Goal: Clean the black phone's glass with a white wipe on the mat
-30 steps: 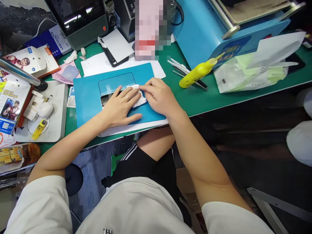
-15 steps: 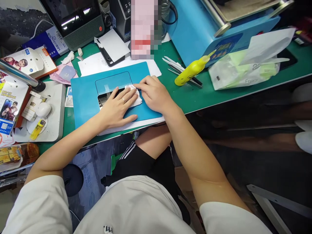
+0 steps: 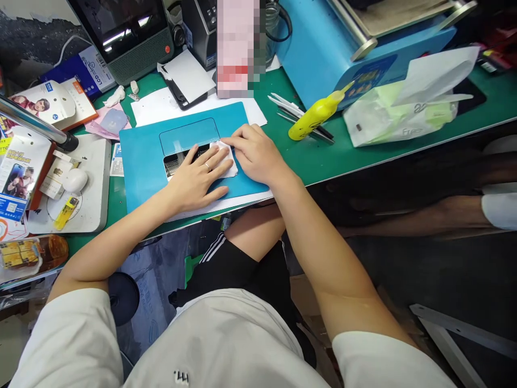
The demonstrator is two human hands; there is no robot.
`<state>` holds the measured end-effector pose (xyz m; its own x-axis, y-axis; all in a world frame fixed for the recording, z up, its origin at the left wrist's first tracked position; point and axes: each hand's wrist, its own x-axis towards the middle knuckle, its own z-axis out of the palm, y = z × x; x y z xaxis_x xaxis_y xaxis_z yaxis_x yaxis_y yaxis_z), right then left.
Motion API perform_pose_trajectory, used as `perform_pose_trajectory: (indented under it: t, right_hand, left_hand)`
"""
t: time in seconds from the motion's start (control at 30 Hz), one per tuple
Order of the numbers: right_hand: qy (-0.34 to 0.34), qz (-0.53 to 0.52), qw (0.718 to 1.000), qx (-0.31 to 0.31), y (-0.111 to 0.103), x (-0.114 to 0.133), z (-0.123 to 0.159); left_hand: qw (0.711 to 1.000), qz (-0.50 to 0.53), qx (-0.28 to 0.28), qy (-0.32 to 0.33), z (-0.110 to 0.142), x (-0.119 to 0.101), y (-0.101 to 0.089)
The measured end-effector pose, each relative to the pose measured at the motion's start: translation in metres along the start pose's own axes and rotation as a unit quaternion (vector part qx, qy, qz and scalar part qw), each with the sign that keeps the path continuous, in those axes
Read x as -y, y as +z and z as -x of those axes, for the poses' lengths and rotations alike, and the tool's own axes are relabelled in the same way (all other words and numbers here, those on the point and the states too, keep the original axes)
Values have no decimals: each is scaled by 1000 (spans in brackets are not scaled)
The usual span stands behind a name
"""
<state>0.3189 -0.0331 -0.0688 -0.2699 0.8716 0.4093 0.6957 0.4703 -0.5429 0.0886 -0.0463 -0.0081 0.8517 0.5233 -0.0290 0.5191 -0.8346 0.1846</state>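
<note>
My left hand [image 3: 197,178] lies flat with its fingers spread, over a dark, shiny phone-sized panel [image 3: 172,167] and a crumpled white tissue [image 3: 230,164]. Much of the panel is hidden under that hand. Curled fingers form my right hand [image 3: 258,153], whose index fingertip touches the tissue's upper corner at the panel's right end. Whatever is between its fingers is hidden. Just above the panel lies a thin black-edged rectangle [image 3: 189,128], like a clear phone glass, with a strip of clear tape [image 3: 177,148] at its lower edge. Everything rests on a blue mat [image 3: 141,186].
Right of the mat are a yellow bottle [image 3: 313,119], several thin tools [image 3: 286,105] and a tissue pack [image 3: 398,121]. A blue machine [image 3: 319,48] stands behind. At left are a grey-white plate [image 3: 97,183], a yellow lighter [image 3: 67,213] and boxes [image 3: 24,167]. Another person's arm [image 3: 452,215] shows at right.
The camera view has shifted slightly. Both hands stay in nearly the same place on the mat, with the tissue beneath the left fingers. At right, the other person's arm has moved.
</note>
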Motion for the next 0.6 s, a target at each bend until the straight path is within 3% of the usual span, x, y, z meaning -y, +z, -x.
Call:
perform_pose_trajectory:
  t: [0.13,0.43,0.6]
  right_hand:
    - [-4,-4,1000,-3,0,-2,1]
    - [0,-6,1000,-5,0,-3,3]
    - [-2,-4,1000,-6,2,-4,4]
  left_hand:
    - [1000,-10,21,-5,17,-1,-5]
    - [992,-21,51,-114,99,13,-20]
    - [987,-16,37,-157,115,0,-16]
